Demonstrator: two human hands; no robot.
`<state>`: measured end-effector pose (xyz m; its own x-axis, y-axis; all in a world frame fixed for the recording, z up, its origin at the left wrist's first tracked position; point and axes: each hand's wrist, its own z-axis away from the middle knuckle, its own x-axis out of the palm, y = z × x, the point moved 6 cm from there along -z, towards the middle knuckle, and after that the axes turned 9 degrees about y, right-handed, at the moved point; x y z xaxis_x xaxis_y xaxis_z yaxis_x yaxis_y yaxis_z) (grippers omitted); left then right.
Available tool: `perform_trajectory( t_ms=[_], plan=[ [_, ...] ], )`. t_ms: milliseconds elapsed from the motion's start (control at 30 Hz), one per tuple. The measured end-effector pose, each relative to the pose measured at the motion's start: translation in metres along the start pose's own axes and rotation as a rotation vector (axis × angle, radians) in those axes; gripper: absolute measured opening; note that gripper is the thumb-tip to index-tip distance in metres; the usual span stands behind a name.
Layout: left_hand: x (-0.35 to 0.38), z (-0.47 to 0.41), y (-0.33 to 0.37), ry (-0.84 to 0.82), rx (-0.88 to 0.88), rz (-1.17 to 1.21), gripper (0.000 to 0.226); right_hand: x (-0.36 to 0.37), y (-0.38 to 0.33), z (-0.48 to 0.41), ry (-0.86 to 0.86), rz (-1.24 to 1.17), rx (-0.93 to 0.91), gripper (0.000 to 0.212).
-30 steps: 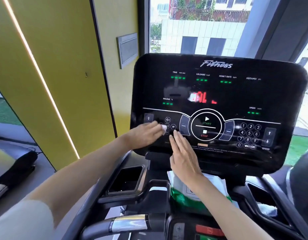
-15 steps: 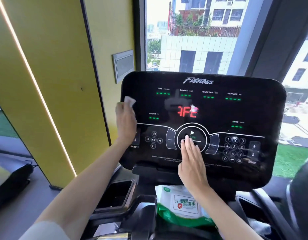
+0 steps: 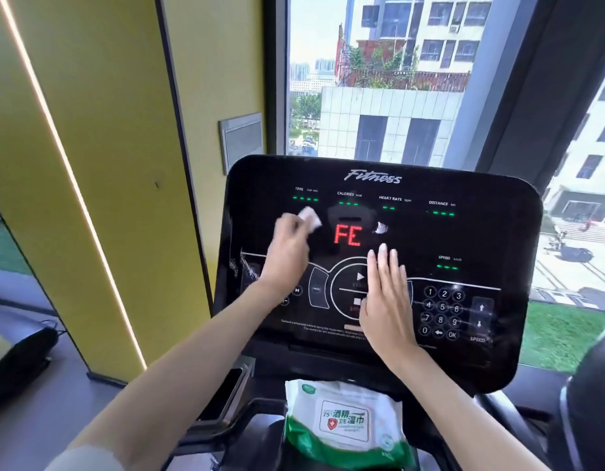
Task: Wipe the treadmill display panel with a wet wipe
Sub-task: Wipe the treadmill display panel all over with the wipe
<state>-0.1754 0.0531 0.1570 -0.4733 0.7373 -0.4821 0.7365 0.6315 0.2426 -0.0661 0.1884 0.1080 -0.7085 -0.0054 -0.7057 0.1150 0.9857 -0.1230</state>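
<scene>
Left hand [image 3: 287, 253]: grip closed on a small white wet wipe [image 3: 310, 217], bunched at the fingertips, wipe pressed to the glass. Sits on the upper left of the display panel [image 3: 464, 239], just below the TIME readout and just left of the red "FE" readout [image 3: 348, 234]. I read the bunched hold as giving a firm pad for rubbing, with the wrist kept low so the forearm clears the lower buttons.

Right hand [image 3: 386, 300]: flat, fingers straight and close together, holding nothing. Palm lies over the right half of the round start/stop control [image 3: 348, 287], fingertips reaching up toward the middle of the panel. My guess is it steadies the console against the push of the wiping hand; I note it may be resting on touch controls, which could trigger something.

Faint wet streaks show at the panel's left edge, near the incline markings. The number keypad [image 3: 442, 314] and speed arrows on the right look untouched from here, though glare makes that hard to judge. I would put the job at part done, the right side and top strip still to cover.

Wipe pack [image 3: 342, 423], green and white, stands in the console tray directly below the panel, between both forearms, handy for a fresh sheet.
</scene>
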Motion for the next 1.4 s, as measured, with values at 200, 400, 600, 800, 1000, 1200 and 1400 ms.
perform_trajectory(
  t_ms=[200,400,600,800,1000,1200,1400],
  plan=[
    [-0.028,-0.019,-0.047,0.306,-0.476,0.028,0.029,-0.005,0.015,-0.007,0.018,0.065,-0.043,0.08],
    [0.013,-0.008,0.028,0.009,0.347,-0.028,0.053,-0.004,0.018,-0.011,0.032,0.151,-0.125,0.075],
    [-0.011,-0.024,-0.028,0.341,-0.584,0.033,0.047,0.002,0.025,-0.009,0.039,0.218,-0.185,0.063],
    [0.028,-0.015,0.027,0.103,0.238,-0.009,0.064,-0.003,0.025,-0.013,0.042,0.182,-0.234,0.072],
    [0.025,-0.023,0.031,0.277,-0.202,-0.003,0.067,-0.01,0.03,-0.015,-0.069,0.142,-0.253,0.081],
    [0.037,-0.025,0.041,0.211,0.011,0.039,0.065,-0.026,0.062,-0.005,-0.005,-0.023,-0.079,0.085],
    [0.057,-0.011,0.115,0.059,0.034,0.29,0.052,-0.036,0.103,0.002,0.111,-0.044,0.191,0.083]
  ],
)
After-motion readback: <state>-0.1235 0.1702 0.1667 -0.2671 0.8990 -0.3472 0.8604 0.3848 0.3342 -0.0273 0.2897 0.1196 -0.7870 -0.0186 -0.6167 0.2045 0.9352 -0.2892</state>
